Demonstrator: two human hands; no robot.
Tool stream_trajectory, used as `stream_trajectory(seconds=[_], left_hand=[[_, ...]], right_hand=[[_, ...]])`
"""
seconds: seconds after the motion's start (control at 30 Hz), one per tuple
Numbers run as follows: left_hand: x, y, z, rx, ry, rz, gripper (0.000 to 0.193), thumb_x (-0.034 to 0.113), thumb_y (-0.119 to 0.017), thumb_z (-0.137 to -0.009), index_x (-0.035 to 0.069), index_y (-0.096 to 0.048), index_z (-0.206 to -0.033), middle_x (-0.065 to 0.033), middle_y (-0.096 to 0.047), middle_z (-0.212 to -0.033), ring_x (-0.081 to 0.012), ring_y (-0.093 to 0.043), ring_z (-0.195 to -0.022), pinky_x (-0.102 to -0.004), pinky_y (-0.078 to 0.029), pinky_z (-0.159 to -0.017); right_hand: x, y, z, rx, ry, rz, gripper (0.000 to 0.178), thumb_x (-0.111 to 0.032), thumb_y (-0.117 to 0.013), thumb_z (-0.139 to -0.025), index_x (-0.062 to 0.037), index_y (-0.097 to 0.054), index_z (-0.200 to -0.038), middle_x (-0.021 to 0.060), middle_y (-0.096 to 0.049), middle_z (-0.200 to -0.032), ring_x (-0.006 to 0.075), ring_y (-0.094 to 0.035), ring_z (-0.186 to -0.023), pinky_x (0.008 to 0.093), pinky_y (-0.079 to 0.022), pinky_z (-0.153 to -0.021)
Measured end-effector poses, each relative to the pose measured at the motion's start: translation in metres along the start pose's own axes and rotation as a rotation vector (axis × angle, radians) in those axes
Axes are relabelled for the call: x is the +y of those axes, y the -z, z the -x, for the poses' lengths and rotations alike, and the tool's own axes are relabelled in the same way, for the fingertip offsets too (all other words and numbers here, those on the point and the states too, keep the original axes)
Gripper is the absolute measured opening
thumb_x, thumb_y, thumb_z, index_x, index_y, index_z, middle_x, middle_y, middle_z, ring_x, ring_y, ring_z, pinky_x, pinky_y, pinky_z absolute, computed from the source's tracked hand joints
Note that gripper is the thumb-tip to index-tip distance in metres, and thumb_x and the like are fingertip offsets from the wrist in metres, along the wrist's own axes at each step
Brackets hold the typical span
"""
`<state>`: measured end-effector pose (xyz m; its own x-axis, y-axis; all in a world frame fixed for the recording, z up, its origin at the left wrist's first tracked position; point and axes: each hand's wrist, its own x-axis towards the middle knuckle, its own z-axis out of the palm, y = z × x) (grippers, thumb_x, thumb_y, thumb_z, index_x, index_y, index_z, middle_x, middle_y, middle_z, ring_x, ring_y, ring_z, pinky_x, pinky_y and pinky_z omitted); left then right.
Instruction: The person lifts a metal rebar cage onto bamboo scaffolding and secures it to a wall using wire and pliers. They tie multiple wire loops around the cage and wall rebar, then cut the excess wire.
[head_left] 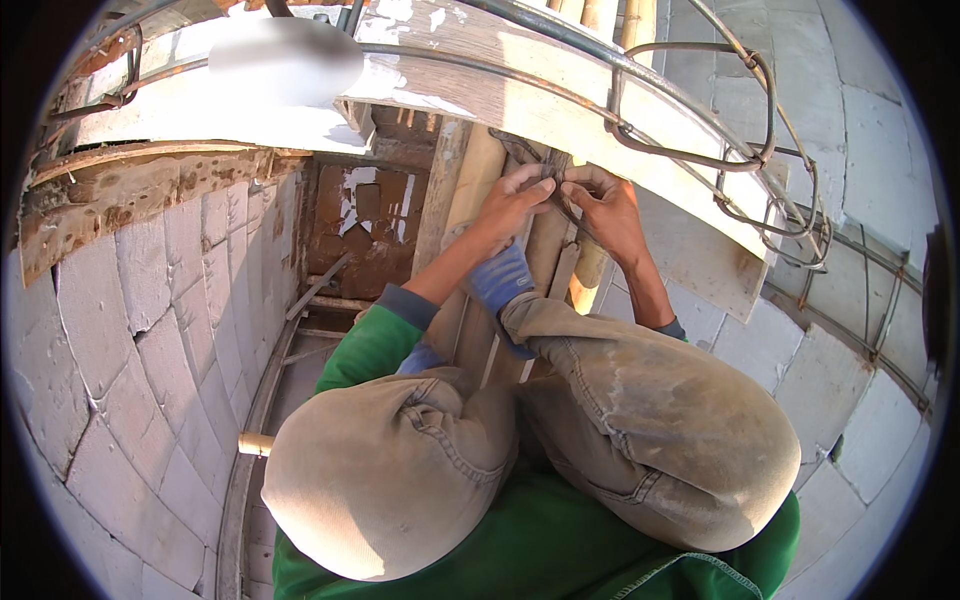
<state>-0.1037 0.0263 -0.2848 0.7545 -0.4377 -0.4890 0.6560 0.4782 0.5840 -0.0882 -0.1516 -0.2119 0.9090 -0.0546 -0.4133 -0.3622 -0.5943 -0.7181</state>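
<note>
Both hands meet just beyond my knees, at the top of some upright bamboo and wooden poles (pixel 545 250). A thin dark strand (pixel 558 178), perhaps cord or wire, lies around the poles there; its exact kind is too small to make out. The fingertips of my left hand (pixel 510 208) pinch it from the left. From the right, the thumb and fingers of my right hand (pixel 610 212) close on the same strand. Under my left wrist shows a blue striped shoe (pixel 502 275), its sole against the poles.
A pale plank (pixel 480 70) spans the far side, with a steel rebar cage (pixel 690 155) along it. Grey block walls (pixel 170 330) stand left and right. Down to the left is a deep gap with a brown panel (pixel 365 225). A bamboo end (pixel 256 443) juts out beside my left knee.
</note>
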Motion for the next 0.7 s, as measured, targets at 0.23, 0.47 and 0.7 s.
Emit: stream_trajectory(seconds=[0.23, 0.47, 0.7], left_hand=[[0.000, 0.001, -0.002, -0.025, -0.011, -0.036, 0.071, 0.033, -0.069, -0.105, -0.015, -0.043, -0.151, -0.0211, -0.063, -0.138, -0.0224, -0.065, -0.123, -0.0341, -0.056, -0.100], [-0.006, 0.007, -0.010, -0.044, -0.045, -0.006, 0.050, 0.031, -0.066, -0.107, -0.009, -0.060, -0.136, -0.0120, -0.070, -0.127, -0.0165, -0.067, -0.115, -0.0324, -0.056, -0.095], [0.000, 0.002, -0.004, -0.033, -0.034, -0.038, 0.039, 0.034, -0.063, -0.108, 0.000, -0.067, -0.128, -0.0069, -0.071, -0.119, -0.0141, -0.066, -0.111, -0.0326, -0.055, -0.095]], right_hand=[[-0.018, 0.000, 0.004, -0.036, -0.074, 0.102, 0.032, -0.026, -0.074, -0.095, 0.0021, -0.077, -0.111, 0.0145, -0.079, -0.095, 0.0161, -0.070, -0.085, 0.0316, -0.056, -0.076], [-0.004, 0.007, 0.001, -0.125, -0.011, -0.117, 0.028, -0.023, -0.072, -0.099, 0.0028, -0.075, -0.109, 0.0096, -0.079, -0.097, 0.0123, -0.069, -0.089, 0.0290, -0.054, -0.082], [-0.013, 0.013, 0.005, -0.199, -0.050, -0.236, 0.019, -0.012, -0.067, -0.103, 0.0032, -0.073, -0.113, 0.0065, -0.078, -0.103, 0.0100, -0.070, -0.095, 0.0266, -0.055, -0.086]])
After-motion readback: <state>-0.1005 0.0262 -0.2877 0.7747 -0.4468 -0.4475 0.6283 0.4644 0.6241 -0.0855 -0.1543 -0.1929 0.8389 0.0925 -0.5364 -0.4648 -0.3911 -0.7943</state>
